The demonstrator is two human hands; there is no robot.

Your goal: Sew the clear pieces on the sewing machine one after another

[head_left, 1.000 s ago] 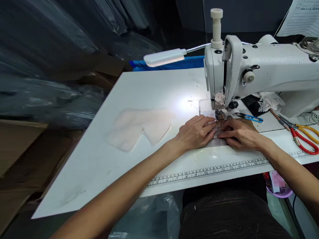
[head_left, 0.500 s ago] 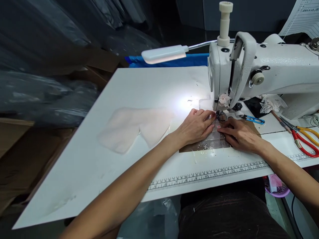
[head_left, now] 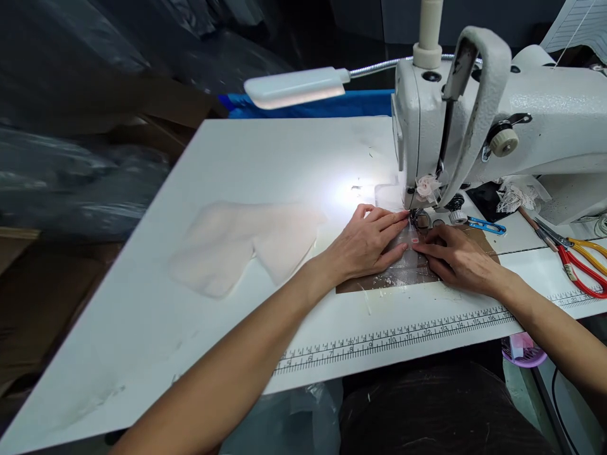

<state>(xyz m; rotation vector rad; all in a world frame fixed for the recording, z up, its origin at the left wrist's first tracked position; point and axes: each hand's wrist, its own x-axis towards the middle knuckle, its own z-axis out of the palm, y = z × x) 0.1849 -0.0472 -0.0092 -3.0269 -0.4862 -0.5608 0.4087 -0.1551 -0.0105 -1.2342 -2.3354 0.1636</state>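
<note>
My left hand (head_left: 372, 243) lies with its fingers stretched out, fingertips close to the presser foot (head_left: 420, 218) of a white sewing machine (head_left: 422, 126). On the other side of the foot, my right hand (head_left: 453, 260) has bent fingers, their tips drawn together beside a small pinkish-red mark (head_left: 415, 240). What those fingertips pinch is too small and sheer to make out. Both hands rest over a brown plate (head_left: 351, 285) covered with clear film. A pale pink fabric piece (head_left: 237, 237) is spread flat on the white table (head_left: 156, 328), left of my hands.
Blue thread snips (head_left: 487, 225) lie right of the foot. Farther right are scissors with red and yellow handles (head_left: 581, 265). A lamp (head_left: 296, 87) glows above the table, and a printed ruler (head_left: 379, 344) follows its front edge. A purple basket (head_left: 531, 359) sits below.
The view has shifted slightly, moving the machine and table in the picture. My left fingers are spread a little wider; my right hand stays nearly in place by the foot.
</note>
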